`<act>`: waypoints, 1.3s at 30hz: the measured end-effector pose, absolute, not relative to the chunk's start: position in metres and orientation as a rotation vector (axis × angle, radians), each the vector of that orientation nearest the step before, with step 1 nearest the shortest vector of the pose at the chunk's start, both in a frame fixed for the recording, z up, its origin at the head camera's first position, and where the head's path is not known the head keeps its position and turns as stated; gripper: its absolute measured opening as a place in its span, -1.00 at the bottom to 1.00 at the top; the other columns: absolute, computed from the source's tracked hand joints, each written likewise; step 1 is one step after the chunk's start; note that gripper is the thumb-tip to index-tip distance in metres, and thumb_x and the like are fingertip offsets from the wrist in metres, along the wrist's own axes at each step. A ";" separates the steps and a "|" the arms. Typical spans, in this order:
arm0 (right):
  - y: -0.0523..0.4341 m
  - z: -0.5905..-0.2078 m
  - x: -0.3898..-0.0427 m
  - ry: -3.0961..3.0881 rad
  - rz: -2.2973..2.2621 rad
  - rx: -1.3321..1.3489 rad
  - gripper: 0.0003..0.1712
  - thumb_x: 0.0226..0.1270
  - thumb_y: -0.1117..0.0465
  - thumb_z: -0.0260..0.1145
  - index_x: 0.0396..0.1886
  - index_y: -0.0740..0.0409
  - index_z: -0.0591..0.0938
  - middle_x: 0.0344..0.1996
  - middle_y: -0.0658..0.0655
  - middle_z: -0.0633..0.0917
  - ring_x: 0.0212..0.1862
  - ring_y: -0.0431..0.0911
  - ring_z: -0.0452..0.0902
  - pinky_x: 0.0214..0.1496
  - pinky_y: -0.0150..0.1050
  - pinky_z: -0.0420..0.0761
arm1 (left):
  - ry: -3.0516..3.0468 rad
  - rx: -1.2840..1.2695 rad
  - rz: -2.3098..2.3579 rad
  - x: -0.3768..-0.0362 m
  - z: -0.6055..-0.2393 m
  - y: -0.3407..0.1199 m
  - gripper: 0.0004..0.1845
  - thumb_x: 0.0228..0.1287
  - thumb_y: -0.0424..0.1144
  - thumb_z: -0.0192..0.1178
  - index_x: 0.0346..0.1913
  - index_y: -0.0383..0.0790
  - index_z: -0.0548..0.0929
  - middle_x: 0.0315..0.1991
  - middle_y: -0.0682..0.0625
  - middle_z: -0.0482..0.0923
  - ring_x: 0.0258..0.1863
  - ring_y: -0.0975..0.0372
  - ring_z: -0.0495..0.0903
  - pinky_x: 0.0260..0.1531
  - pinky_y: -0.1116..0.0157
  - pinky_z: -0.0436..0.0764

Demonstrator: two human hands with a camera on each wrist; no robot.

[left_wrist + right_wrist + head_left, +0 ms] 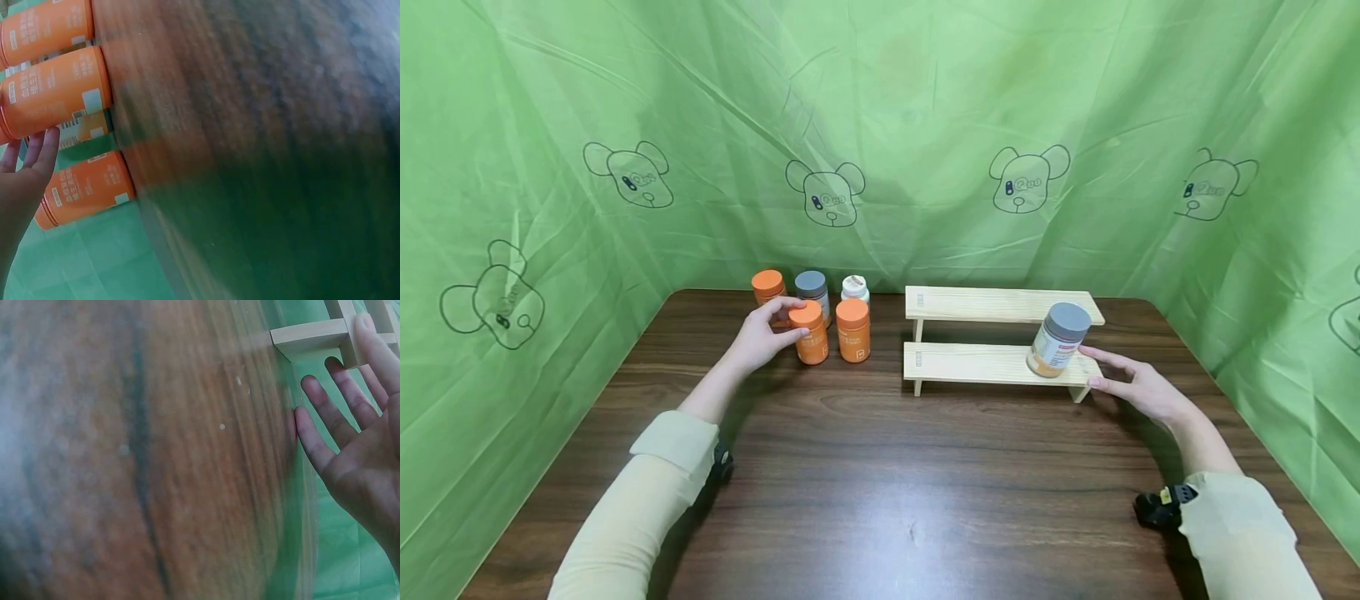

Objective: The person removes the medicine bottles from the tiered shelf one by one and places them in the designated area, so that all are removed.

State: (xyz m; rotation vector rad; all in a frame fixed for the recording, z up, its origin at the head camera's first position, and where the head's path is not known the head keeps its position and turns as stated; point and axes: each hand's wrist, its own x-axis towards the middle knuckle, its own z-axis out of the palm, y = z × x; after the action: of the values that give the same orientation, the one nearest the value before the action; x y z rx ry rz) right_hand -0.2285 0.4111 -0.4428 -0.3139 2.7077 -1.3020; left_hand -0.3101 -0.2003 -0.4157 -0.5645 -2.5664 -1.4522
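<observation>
Nearest you, both sleeves come in over the dark wooden surface (880, 467), each wrist wearing a small black camera. Your right hand (1138, 383) lies open at the right end of the wooden step shelf (985, 364), fingers straight and spread; it sits just beside the grey-lidded jar (1057, 339) but, from the head view, I cannot tell whether a fingertip touches it. That jar stands on the shelf's lower step, leaning slightly (its lid tips to the right). The right wrist view shows the open palm by the shelf's corner.

Your left hand (763, 337) curls around the front-left orange jar (810, 332), thumb at its lid. Just to its right stands a second orange jar (853, 330). Behind them, in a row near the green curtain (880, 125), stand another orange jar (768, 288), a grey-lidded bottle (812, 292) and a white bottle (854, 289).
</observation>
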 end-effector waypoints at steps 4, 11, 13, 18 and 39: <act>0.412 -0.444 -0.229 2.713 -1.297 -0.319 -0.31 0.32 0.08 0.26 0.42 -0.09 0.27 0.40 0.28 0.21 0.41 0.12 -0.02 0.31 0.31 0.02 | -2.561 -0.568 -1.449 -0.312 -0.418 -0.201 -0.56 0.13 -0.24 0.36 0.09 -0.15 0.52 0.10 -0.08 0.51 -0.02 0.06 0.51 0.00 0.04 0.53; 0.412 -0.444 -0.228 2.714 -1.296 -0.320 -0.32 0.33 0.09 0.25 0.42 -0.09 0.27 0.40 0.27 0.22 0.41 0.14 -0.02 0.31 0.31 0.02 | -2.565 -0.585 -1.462 -0.312 -0.416 -0.201 -0.55 0.13 -0.26 0.36 0.10 -0.20 0.52 0.10 -0.15 0.50 -0.02 -0.01 0.48 0.04 -0.03 0.49; 0.412 -0.444 -0.229 2.711 -1.300 -0.318 -0.31 0.33 0.09 0.26 0.42 -0.09 0.27 0.40 0.27 0.21 0.41 0.17 -0.03 0.31 0.31 0.01 | -2.575 -0.585 -1.463 -0.311 -0.413 -0.201 -0.53 0.12 -0.26 0.36 0.12 -0.20 0.52 0.11 -0.15 0.50 0.00 -0.02 0.48 0.06 -0.03 0.48; 0.412 -0.444 -0.229 2.706 -1.308 -0.321 -0.31 0.33 0.10 0.26 0.42 -0.08 0.27 0.40 0.28 0.21 0.41 0.18 -0.04 0.31 0.32 0.00 | -2.630 -0.581 -1.392 -0.306 -0.404 -0.198 -0.46 0.15 -0.19 0.34 0.20 -0.12 0.48 0.16 -0.07 0.49 0.06 0.06 0.47 0.08 0.04 0.45; 0.411 -0.442 -0.228 2.693 -1.316 -0.315 -0.31 0.33 0.10 0.26 0.42 -0.06 0.27 0.41 0.30 0.19 0.42 0.16 -0.05 0.31 0.32 0.00 | -2.549 -0.646 -1.266 -0.284 -0.357 -0.161 -0.40 0.14 -0.12 0.35 0.26 -0.02 0.44 0.24 0.02 0.42 0.25 0.05 0.36 0.20 -0.04 0.36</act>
State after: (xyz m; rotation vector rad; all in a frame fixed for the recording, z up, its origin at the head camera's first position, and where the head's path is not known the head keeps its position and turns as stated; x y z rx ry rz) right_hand -0.2285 0.4106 -0.4420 -0.3149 2.6933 -1.3157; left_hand -0.2836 -0.1611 -0.3573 -0.6459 -2.5492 -1.2665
